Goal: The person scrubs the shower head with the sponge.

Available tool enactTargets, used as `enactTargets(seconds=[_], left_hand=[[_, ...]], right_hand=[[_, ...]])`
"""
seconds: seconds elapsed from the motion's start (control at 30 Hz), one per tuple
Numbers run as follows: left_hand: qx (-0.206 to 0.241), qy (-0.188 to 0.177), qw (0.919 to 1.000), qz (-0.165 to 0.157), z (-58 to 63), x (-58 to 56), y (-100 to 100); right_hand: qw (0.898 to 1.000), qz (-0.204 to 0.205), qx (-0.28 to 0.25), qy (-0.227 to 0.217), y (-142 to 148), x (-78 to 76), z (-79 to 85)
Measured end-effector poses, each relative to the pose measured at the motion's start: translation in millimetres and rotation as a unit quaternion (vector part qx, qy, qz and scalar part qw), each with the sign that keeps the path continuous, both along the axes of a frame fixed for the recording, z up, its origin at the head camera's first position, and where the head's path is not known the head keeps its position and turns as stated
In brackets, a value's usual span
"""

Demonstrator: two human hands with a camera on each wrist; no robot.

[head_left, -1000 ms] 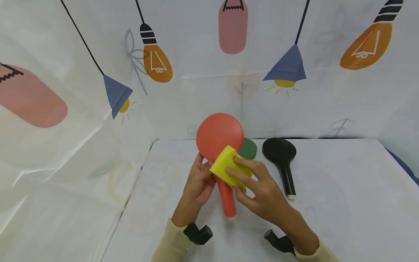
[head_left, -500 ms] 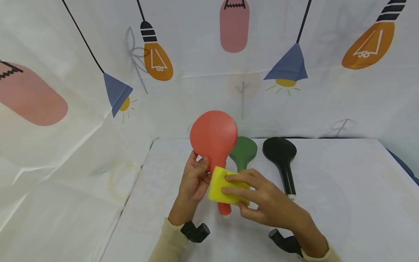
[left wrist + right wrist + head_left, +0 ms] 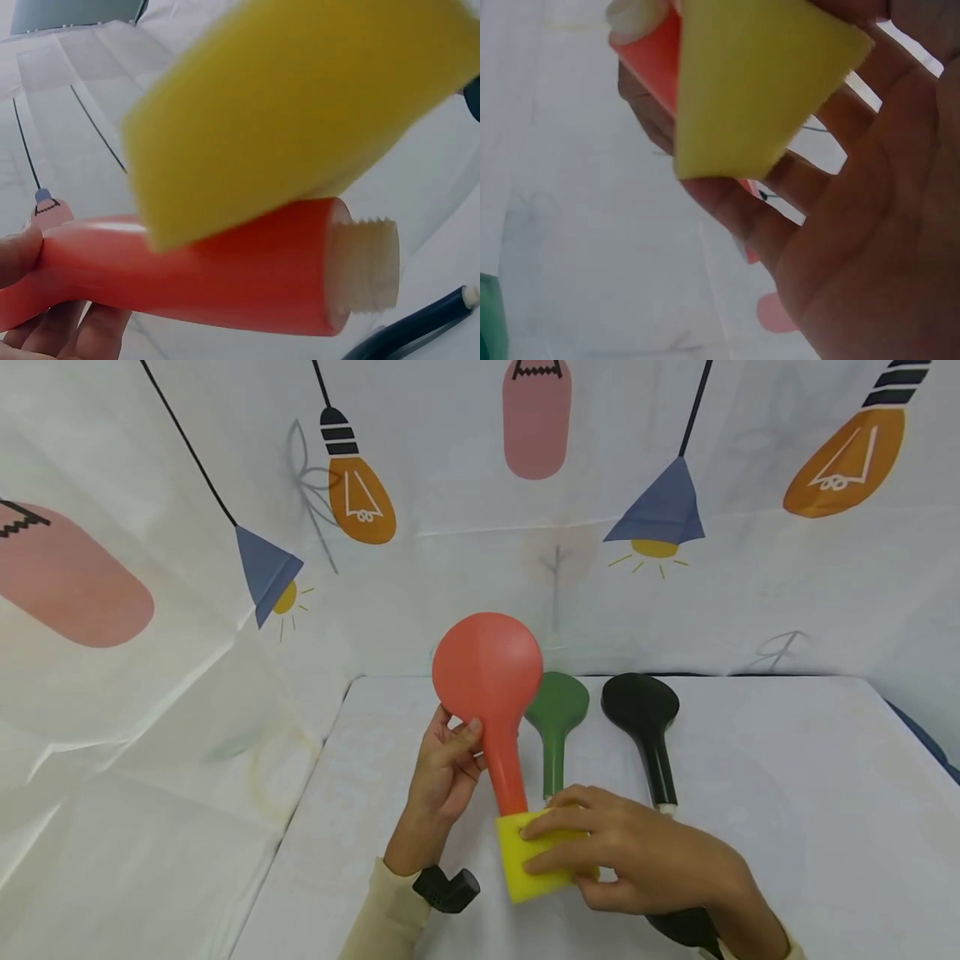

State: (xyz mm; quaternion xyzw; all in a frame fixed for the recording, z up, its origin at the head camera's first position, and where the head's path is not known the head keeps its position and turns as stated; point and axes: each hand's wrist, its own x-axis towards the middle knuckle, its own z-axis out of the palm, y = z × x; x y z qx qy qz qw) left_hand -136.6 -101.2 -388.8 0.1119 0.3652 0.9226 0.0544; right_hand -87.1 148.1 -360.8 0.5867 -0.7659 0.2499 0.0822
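My left hand [image 3: 444, 768] grips a red handheld shower head [image 3: 487, 664] around its neck, thumb in front, with the round head up and the handle slanting down to the right. At the handle's bottom, my right hand [image 3: 648, 856] holds a yellow sponge [image 3: 517, 864] between its thumb and fingers. The sponge covers the handle's lower end in the head view. Seen from the left wrist, the sponge lies along the upper side of the handle, and a pale threaded connector [image 3: 367, 264] sticks out past the end.
A green shower head [image 3: 557, 702] and a black shower head [image 3: 640, 703] lie on the white table [image 3: 795, 827] behind my hands. A white cloth backdrop [image 3: 457, 577] printed with lamps and bulbs hangs along the back and left.
My right hand has slid the sponge from the neck down along the handle to its lower end. The left hand and red shower head have shifted slightly left.
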Motion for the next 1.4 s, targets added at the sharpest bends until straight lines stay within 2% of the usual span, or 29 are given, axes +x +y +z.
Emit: enactTargets(seconds=[0.13,0.27,0.37,0.47,0.57,0.63,0.77,0.9,1.0,1.17,1.27,1.4], left_hand=[[-0.014,-0.008,0.9998,0.009,0.6,-0.2,0.5],[-0.033,-0.02,0.9992,0.005,0.1,-0.2,1.0],[-0.045,-0.024,0.9987,-0.006,-0.9,-0.6,1.8],[-0.047,-0.026,0.9984,-0.018,-2.3,-1.3,3.5],[-0.047,-0.034,0.998,-0.026,-4.0,-1.3,5.2],[-0.053,-0.04,0.9973,-0.031,-5.1,-0.6,6.1],[-0.067,-0.044,0.9956,-0.048,-7.3,0.2,8.4],[-0.075,-0.043,0.9936,-0.073,-9.2,0.3,12.3],[-0.081,-0.046,0.9915,-0.091,-11.2,0.8,13.8],[-0.099,-0.04,0.9878,-0.113,-13.9,0.3,16.3],[-0.107,-0.039,0.9867,-0.116,-13.5,-0.3,16.8],[-0.111,-0.04,0.9862,-0.116,-11.9,-0.6,16.2]], right_hand=[[0.999,0.024,0.036,-0.031,2.4,2.1,1.5],[0.993,0.056,0.066,-0.083,5.9,3.7,4.1],[0.988,0.102,0.043,-0.106,12.6,2.8,6.0],[0.989,0.118,-0.014,-0.092,21.5,-0.6,8.3],[0.991,0.071,-0.088,-0.069,27.9,-6.1,9.9],[0.988,0.026,-0.144,-0.053,28.9,-11.5,9.9],[0.969,-0.084,-0.231,-0.025,23.5,-21.5,7.2],[0.949,-0.174,-0.264,-0.006,13.4,-29.8,0.5],[0.942,-0.212,-0.261,0.0,5.6,-33.9,-6.4],[0.945,-0.266,-0.189,-0.014,-4.2,-34.8,-13.8],[0.947,-0.283,-0.151,-0.014,-7.8,-35.0,-16.1],[0.946,-0.289,-0.147,-0.01,-10.6,-35.2,-18.7]])
